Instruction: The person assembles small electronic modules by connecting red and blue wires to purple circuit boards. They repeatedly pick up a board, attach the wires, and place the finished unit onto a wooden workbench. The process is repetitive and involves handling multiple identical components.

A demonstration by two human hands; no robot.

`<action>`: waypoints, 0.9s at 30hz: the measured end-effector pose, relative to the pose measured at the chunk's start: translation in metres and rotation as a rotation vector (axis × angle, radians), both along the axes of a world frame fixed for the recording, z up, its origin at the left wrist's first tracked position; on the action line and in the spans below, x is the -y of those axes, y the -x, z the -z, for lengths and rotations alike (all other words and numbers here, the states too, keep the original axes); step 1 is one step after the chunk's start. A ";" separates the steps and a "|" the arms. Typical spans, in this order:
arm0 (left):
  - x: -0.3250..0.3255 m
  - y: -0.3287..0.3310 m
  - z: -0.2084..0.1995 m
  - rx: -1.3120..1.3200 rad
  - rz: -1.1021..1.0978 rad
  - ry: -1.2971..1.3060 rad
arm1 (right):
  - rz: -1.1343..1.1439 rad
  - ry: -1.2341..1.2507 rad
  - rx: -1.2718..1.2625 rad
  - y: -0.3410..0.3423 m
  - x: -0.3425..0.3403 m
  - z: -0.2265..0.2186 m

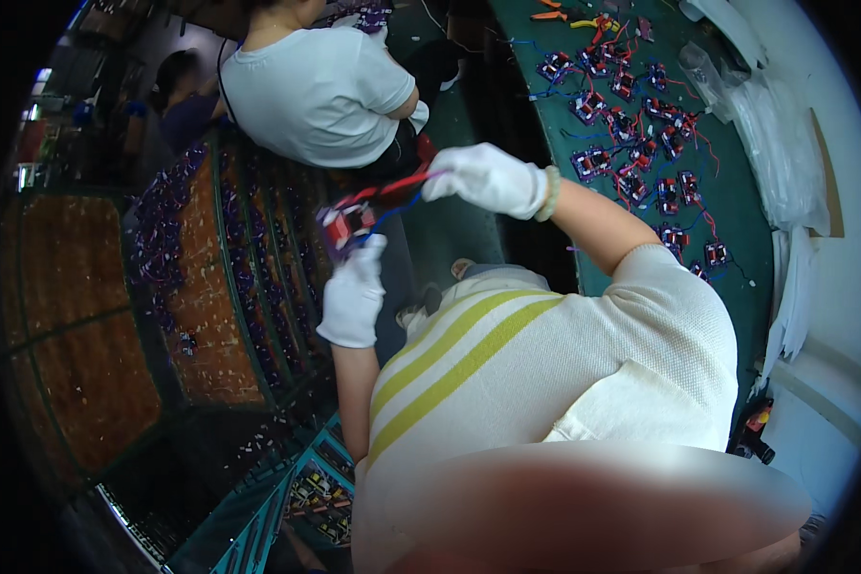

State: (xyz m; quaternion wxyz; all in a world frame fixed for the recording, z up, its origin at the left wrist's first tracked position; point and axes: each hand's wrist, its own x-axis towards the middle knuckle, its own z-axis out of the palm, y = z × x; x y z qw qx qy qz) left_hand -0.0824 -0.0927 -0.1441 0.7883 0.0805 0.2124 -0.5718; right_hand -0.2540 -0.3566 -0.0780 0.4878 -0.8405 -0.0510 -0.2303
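In front of my body I hold a small purple circuit board [347, 225] with red and white parts; it is blurred by motion. My left hand [352, 295], in a white glove, grips the board's lower edge with its fingertips, pointing upward. From the board, red wires [397, 187] and a blue wire [398, 209] run to the right. My right hand [486, 180], also in a white glove with a pale green bead bracelet at the wrist, is closed on the far ends of these wires. Its fingertips are partly hidden.
At right, a green worktop [584, 215] carries several wired circuit boards [631, 115], orange-handled pliers [550, 13] and clear plastic bags [770, 143]. A rack with brown panels [210, 287] and rows of purple boards [158, 230] stands left. A seated person in white [311, 96] is close ahead.
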 end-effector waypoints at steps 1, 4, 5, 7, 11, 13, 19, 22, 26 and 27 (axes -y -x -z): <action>0.013 0.018 -0.004 0.135 0.081 -0.138 | 0.017 -0.062 0.115 0.005 0.017 0.002; 0.019 0.031 -0.009 0.641 0.407 -0.223 | 0.387 -0.168 -0.012 0.026 0.073 -0.010; 0.009 0.024 0.001 1.216 0.508 -0.213 | 0.462 -0.050 0.061 0.032 0.101 -0.007; -0.014 0.006 0.012 2.569 0.544 -0.415 | 0.688 0.161 -0.038 0.044 0.146 -0.009; -0.074 -0.016 0.034 3.349 0.531 -0.715 | 0.942 0.182 -0.152 0.068 0.276 0.048; -0.103 -0.011 0.042 3.333 0.640 -0.842 | 1.058 0.172 -0.426 0.060 0.313 0.062; -0.156 0.010 0.018 3.133 0.938 -1.038 | 1.059 -0.231 -0.533 0.052 0.431 0.213; -0.205 0.034 0.018 2.932 1.059 -1.220 | 1.226 -0.225 -0.772 0.030 0.418 0.216; -0.252 0.053 0.027 2.682 1.248 -1.404 | 1.252 0.455 -1.110 0.030 0.414 0.190; -0.272 0.058 0.043 2.174 0.849 -1.146 | 1.247 0.572 -1.242 0.013 0.395 0.164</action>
